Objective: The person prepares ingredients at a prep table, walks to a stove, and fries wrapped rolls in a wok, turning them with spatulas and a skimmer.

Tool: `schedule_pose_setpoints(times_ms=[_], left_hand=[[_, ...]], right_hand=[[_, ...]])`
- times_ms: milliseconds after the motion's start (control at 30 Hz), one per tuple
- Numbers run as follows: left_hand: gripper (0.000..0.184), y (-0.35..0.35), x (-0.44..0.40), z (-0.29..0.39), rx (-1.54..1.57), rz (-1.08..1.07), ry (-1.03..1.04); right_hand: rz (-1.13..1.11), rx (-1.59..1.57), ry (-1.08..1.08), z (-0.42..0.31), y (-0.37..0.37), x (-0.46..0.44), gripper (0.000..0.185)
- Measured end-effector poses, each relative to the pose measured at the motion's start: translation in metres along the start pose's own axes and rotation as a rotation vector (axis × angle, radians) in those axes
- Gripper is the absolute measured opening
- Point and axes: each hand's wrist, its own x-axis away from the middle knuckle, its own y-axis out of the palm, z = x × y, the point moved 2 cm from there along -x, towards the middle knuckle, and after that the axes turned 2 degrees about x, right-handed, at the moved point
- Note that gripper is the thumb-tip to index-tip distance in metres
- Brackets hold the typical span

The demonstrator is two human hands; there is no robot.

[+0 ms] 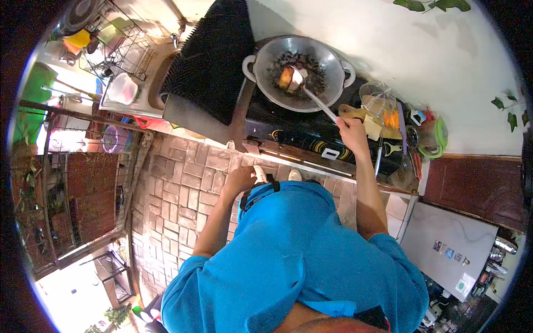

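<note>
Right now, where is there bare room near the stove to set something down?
The grey counter looks bare along the front of the black mat, left of the stove. Right of the wok, beside the right hand, it's crowded: strainer, orange pieces, green-edged container.

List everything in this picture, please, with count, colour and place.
stove: 1, black, upper centre
wok: 1, silver, on the stove
spoon: 1, silver, in the wok
food pieces: uncounted, dark and orange-brown, in the wok
ridged mat: 1, black, left of the stove
sink: 1, grey, left of the mat
dish rack: 1, dark, beside the sink
strainer: 1, silver, right of the wok
panel with stickers: 1, greyish, lower right
paved floor: 1, brownish, centre left
smaller things: uncounted, mixed colours, beside the stove
shirt: 1, blue, lower centre
left grip: 1, bare, beside the shirt
right grip: 1, bare, around the spoon
</note>
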Motion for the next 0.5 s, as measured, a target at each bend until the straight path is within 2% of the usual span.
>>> schedule_pose_setpoints(times_ms=[133,200,267,333,367,400,467,500], left_hand=[[0.026,0.016,-0.018,-0.017,0.09,0.014,0.082],[0.031,0.028,-0.046,-0.01,0.144,0.135,0.093],[0.038,0.028,-0.068,0.007,0.185,0.228,0.16],[0.042,0.033,-0.094,0.018,0.233,0.235,0.184],[0.045,0.036,-0.106,0.023,0.277,0.254,0.21],[0.045,0.036,-0.112,0.029,0.281,0.249,0.211],[0.052,0.038,-0.123,0.033,0.239,0.221,-0.045],[0.052,0.035,-0.122,0.04,0.24,0.218,-0.044]], right_hand=[[-0.017,0.096,0.069,-0.009,0.002,-0.004,0.035],[0.078,0.121,-0.021,-0.009,0.003,-0.003,0.034],[0.081,0.042,-0.005,-0.012,0.001,0.002,0.035],[0.05,-0.025,0.074,-0.003,0.002,0.002,0.035],[-0.015,-0.022,0.186,-0.001,0.0,0.004,0.035],[-0.016,-0.018,0.191,0.002,0.001,0.006,0.035],[0.122,-0.072,0.045,0.011,0.001,0.009,0.036],[0.123,-0.07,0.048,0.013,0.0,0.012,0.036]])
